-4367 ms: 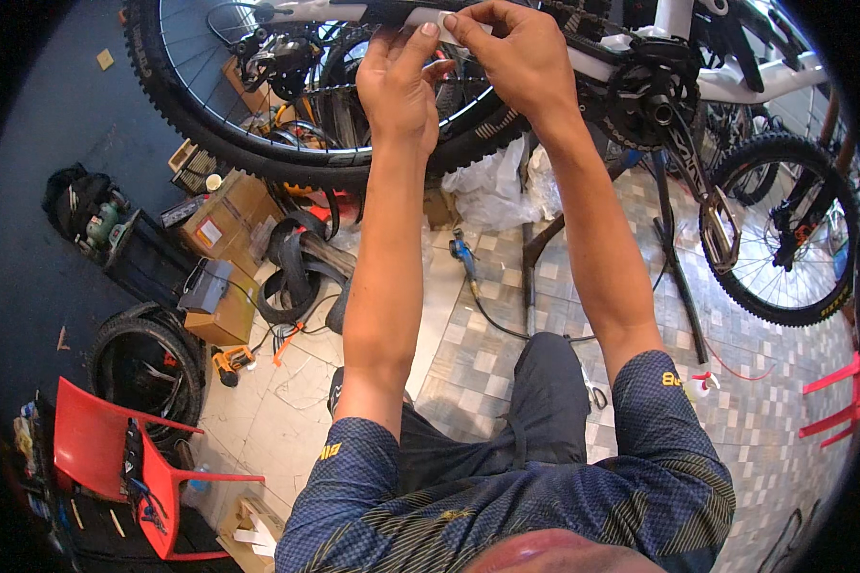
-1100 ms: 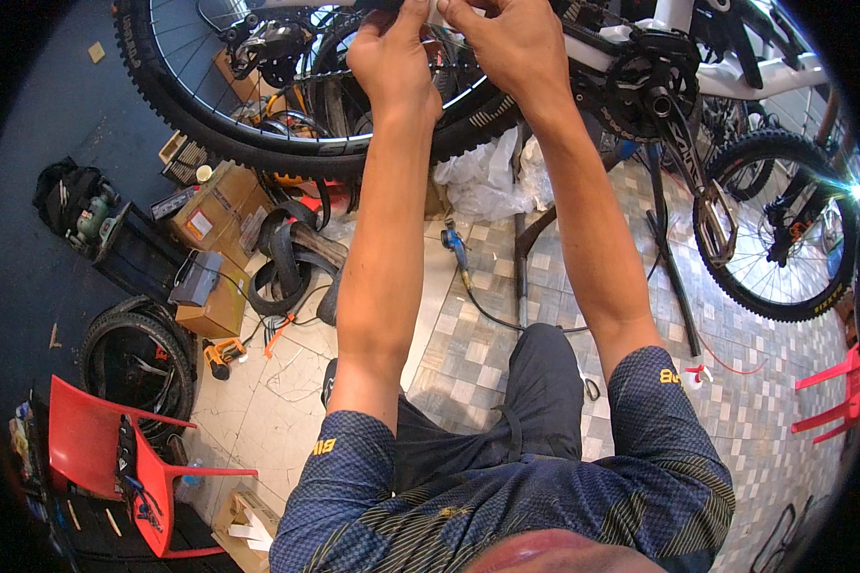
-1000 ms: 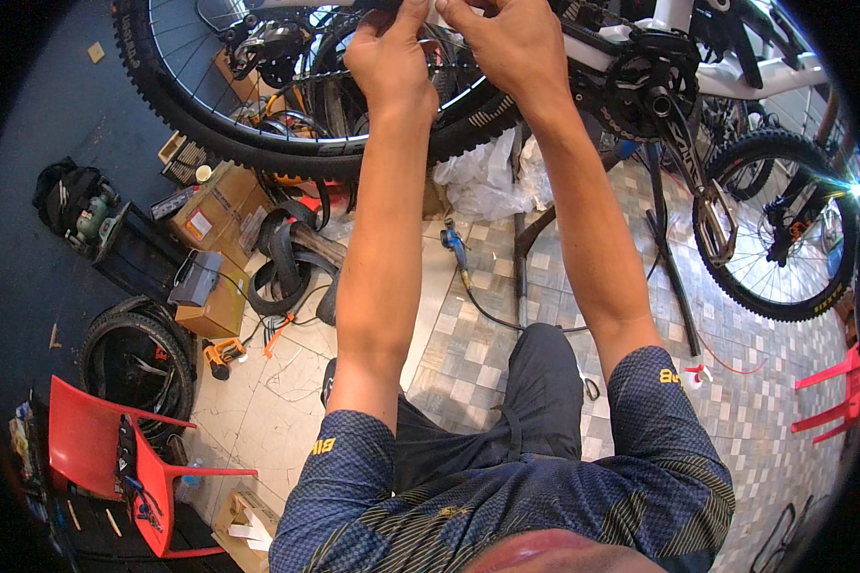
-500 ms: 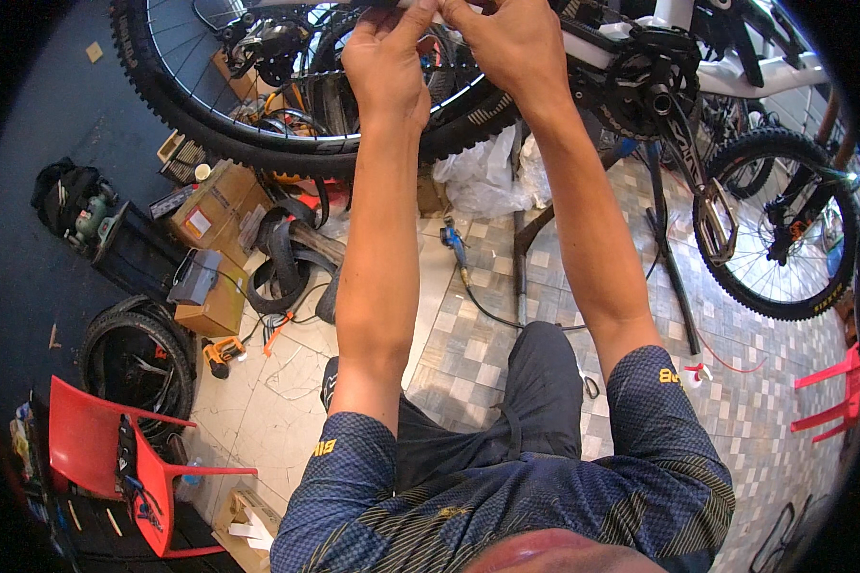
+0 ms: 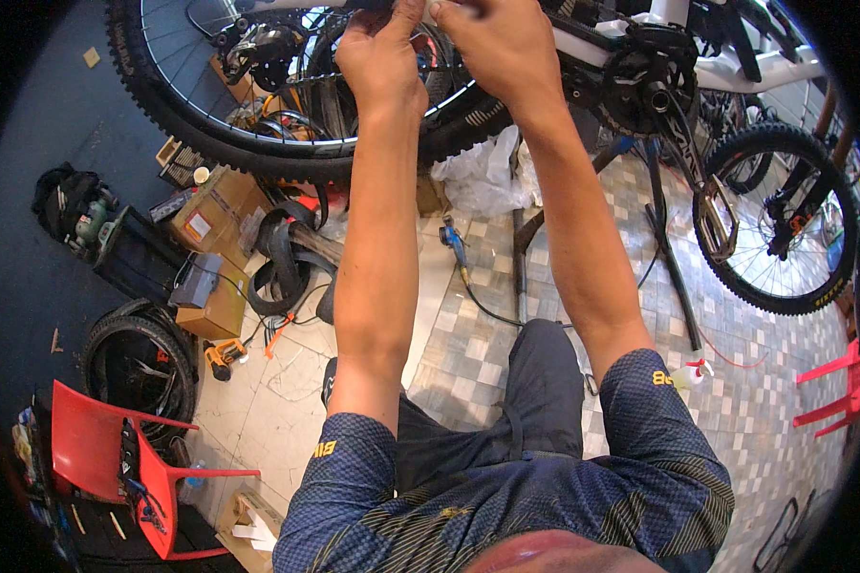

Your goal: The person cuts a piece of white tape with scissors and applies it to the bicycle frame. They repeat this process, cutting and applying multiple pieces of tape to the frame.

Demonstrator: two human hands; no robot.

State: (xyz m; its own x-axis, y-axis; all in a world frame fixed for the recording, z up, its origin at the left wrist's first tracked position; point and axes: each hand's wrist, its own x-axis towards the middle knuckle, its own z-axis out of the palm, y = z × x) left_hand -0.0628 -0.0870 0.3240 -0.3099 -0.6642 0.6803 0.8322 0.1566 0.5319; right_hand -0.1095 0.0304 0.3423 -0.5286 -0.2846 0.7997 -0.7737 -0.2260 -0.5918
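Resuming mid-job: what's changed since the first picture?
The left hand and right hand sit slightly higher and farther left in the picture, though the view shifted too. More of the spray bottle shows. No clear grip or release. The white bike and left-side red chair look unmoved.

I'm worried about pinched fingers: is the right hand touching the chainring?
Apart: the head view shows a stretch of white tube between the right hand and the chainring.

Your hands (image 5: 382,72) (image 5: 506,48): two
Red chair (image 5: 88,439), your left: one
Spray bottle (image 5: 688,375), right: one
Orange power tool (image 5: 222,356), left: one
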